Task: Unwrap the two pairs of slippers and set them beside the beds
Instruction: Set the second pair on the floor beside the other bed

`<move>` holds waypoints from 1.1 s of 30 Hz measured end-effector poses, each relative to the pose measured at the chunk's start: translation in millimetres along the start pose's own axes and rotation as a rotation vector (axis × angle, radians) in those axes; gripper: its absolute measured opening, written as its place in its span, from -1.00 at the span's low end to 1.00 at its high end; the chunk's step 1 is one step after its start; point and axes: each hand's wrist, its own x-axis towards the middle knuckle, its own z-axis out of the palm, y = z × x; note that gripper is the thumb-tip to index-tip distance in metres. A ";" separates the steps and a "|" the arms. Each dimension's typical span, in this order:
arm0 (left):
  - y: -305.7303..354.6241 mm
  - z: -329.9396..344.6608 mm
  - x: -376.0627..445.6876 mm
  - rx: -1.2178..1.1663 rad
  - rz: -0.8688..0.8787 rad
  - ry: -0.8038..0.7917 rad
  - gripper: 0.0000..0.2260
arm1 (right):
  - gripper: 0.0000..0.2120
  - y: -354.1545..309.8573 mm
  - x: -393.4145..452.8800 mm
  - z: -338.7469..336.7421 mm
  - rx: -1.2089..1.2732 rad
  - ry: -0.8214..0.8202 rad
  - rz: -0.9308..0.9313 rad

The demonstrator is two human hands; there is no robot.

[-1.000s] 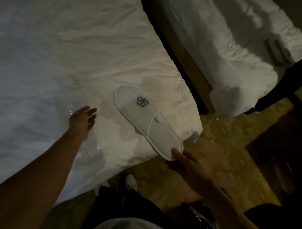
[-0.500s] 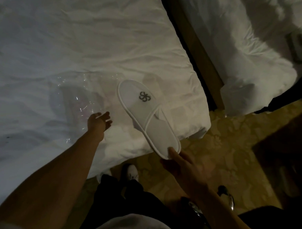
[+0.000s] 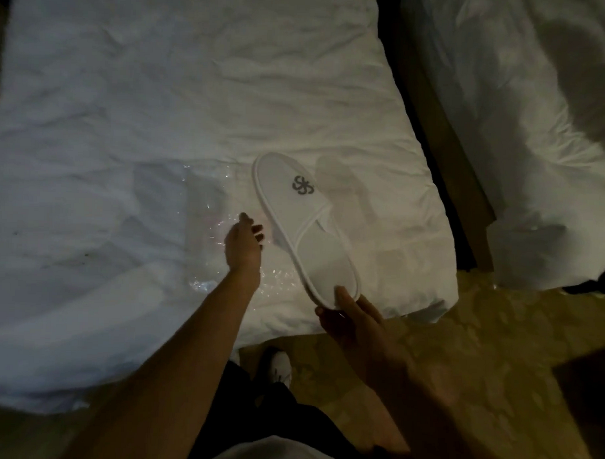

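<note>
So right now my right hand (image 3: 354, 325) pinches the heel end of a white slipper (image 3: 303, 226), thumb on top, holding it just above the near corner of the bed (image 3: 161, 104). My left hand (image 3: 244, 246) hangs relaxed over the clear plastic wrapper (image 3: 205, 219) lying on the duvet, holding nothing as far as I can see.

If I'm doing this bit properly, I'd say get the left hand onto the wrapper to fish out the mate, and keep the held slipper level so it doesn't flop.

Honestly the room is so dim I can't tell whether another slipper is inside that plastic. White on white, no contrast. The second bed (image 3: 538, 117) is cut off at the right, and I can't spot the other pair anywhere. The floor (image 3: 461, 355) beside the bed shows only a patterned surface and my shoe (image 3: 280, 367).
</note>
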 end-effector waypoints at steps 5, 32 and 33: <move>11.0 3.8 -44.7 -0.228 -0.186 -0.354 -0.38 | -0.72 -4.5 5.0 22.0 -0.024 -0.095 -0.027; 44.0 -150.8 -130.1 -0.308 0.086 -0.478 -0.47 | -0.45 14.3 -27.0 157.8 -0.782 -0.284 -0.270; 45.6 -158.5 -134.1 -0.303 0.069 -0.467 -0.49 | -0.44 15.5 -30.3 172.0 -0.787 -0.306 -0.274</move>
